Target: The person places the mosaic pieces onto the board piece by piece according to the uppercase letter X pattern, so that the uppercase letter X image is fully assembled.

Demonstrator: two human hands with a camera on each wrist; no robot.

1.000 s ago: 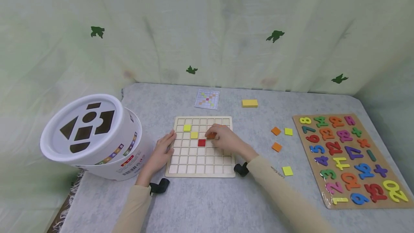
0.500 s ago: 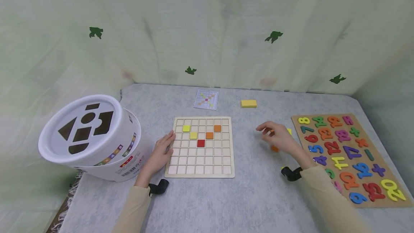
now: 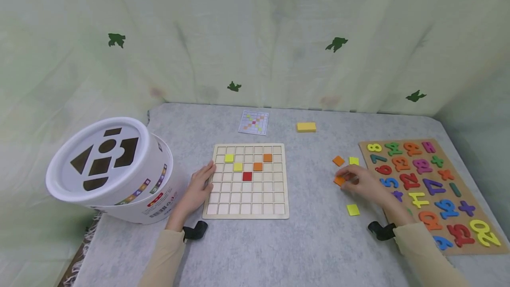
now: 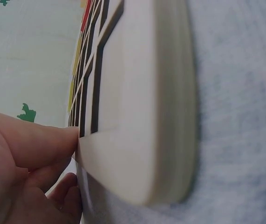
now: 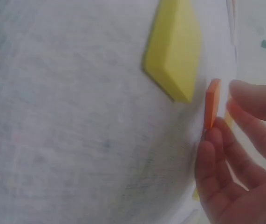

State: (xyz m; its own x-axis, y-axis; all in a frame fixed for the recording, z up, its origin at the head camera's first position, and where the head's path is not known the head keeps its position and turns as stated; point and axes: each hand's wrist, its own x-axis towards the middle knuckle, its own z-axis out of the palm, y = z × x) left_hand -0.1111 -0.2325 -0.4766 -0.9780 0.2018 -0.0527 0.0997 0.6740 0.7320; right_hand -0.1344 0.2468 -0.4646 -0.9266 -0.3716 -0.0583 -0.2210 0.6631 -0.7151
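Head view, biggest first: a mottled gray cloth-covered table point(image 3: 311, 251), a white plastic tub point(image 3: 119, 176) with a lid full of shape cutouts, then a number board point(image 3: 462, 221) with glossy digits. Pale wood grid point(image 3: 247, 197) sits between the hands, straight ridges making square cells. Left hand point(image 3: 198, 188) isn't clutching anything, just rests fingertips on its left edge. Right hand point(image 3: 364, 184) is bent around the nearer orange tile point(image 3: 339, 181); honestly can't tell if it's pinched. That tile's right of the grid, way closer to the right hand. Flat, smooth, square, so no long axis, turned cornerwise.
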